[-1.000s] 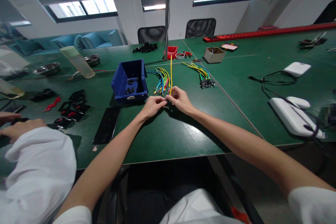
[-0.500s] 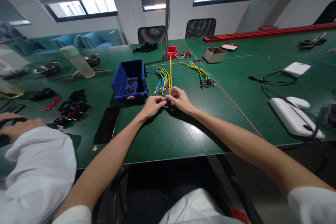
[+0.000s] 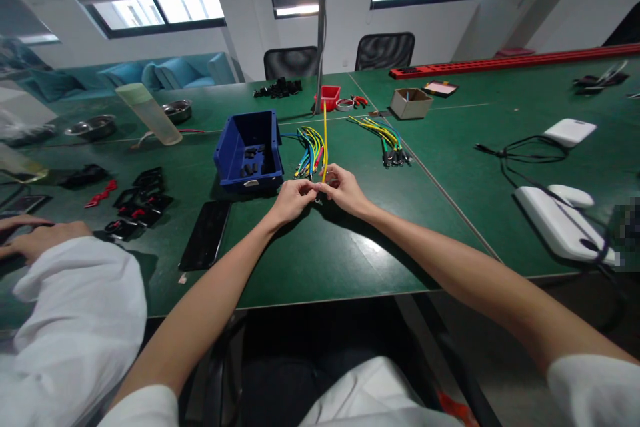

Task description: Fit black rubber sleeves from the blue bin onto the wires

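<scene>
Yellow wire (image 3: 325, 137) stretches out beyond the right grip (image 3: 346, 191)

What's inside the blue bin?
In the blue bin, several small black pieces lie loose. Its near wall covers the floor right behind it, so anything there can't be seen.

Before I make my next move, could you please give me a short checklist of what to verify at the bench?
1. Right hand gripping the yellow wire by its near end: ok.
2. Left hand free: not ok, it is at that same end.
3. Condition of that wire end: cannot tell, the hands mostly cover it.
4. Small black pieces available in the blue bin: ok, several lie inside.
5. Smartphone clear of both hands: ok, it lies flat, apart from them.
</scene>
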A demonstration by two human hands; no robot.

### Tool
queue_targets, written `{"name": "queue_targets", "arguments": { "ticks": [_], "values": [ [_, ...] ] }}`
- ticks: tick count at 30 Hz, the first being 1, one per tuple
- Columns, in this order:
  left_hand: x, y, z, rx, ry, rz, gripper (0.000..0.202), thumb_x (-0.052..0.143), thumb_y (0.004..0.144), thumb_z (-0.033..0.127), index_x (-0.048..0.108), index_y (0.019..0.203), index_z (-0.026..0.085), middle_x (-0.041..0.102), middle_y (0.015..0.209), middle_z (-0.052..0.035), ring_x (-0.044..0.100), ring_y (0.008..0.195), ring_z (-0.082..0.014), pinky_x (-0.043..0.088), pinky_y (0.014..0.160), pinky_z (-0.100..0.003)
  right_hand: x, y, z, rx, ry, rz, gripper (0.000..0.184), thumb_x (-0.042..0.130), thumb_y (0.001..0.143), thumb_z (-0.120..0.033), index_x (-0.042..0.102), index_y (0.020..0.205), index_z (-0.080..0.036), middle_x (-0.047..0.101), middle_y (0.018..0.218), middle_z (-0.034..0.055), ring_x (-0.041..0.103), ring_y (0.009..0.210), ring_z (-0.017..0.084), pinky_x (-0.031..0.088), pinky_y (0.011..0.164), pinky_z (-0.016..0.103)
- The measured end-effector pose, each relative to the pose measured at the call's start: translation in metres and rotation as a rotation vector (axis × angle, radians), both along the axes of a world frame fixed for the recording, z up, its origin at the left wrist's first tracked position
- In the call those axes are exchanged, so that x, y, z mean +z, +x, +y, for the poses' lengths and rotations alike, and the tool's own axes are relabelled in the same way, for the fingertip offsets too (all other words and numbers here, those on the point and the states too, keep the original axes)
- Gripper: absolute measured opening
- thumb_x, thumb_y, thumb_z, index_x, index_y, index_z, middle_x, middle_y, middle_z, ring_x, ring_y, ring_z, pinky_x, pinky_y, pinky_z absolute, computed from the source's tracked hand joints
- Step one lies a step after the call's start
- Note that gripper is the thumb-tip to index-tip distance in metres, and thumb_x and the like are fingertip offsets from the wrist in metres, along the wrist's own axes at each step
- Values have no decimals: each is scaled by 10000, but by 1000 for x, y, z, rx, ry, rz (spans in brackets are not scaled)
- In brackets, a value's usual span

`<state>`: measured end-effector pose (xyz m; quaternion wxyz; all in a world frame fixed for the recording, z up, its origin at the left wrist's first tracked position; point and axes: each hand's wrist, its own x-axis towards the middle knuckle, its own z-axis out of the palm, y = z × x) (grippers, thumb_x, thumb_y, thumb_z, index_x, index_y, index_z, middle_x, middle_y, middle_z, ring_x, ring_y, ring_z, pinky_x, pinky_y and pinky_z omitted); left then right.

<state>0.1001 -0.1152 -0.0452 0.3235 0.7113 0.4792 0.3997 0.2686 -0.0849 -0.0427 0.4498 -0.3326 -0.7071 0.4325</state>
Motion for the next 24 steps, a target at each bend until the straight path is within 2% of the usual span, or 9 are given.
{"name": "queue_targets", "arguments": {
  "ticks": [4,11,19,24],
  "values": [
    [4,1,-3,35,100,143,186,517,807,270,647,796,138,637,703,-7,546,644,-116,396,635,-232,0,0,-2,-20,66,-22,313,642,751,-420,562,938,-182,552,652,-30,486,541,99,385,523,223],
    [13,3,-8,-23,150,283,213,425,866,268,582,783,151,568,671,16,483,614,-107,352,602,-232,-1,1,-2,3,123,-48,323,614,787,-414,570,988,-165,563,679,-20,468,546,93,364,526,222],
    [16,0,-6,-106,144,353,283,368,877,241,632,841,147,603,729,1,511,659,-120,371,641,-239,-4,0,-2,-23,111,-55,357,629,771,-462,584,978,-175,527,622,-36,439,530,96,352,519,229],
    [19,1,-7,-81,171,344,262,394,824,196,648,784,142,570,658,17,477,607,-107,352,607,-231,-5,-2,-3,7,101,-50,345,624,783,-457,574,983,-181,500,595,-49,426,516,92,339,507,223]
  ]
}}
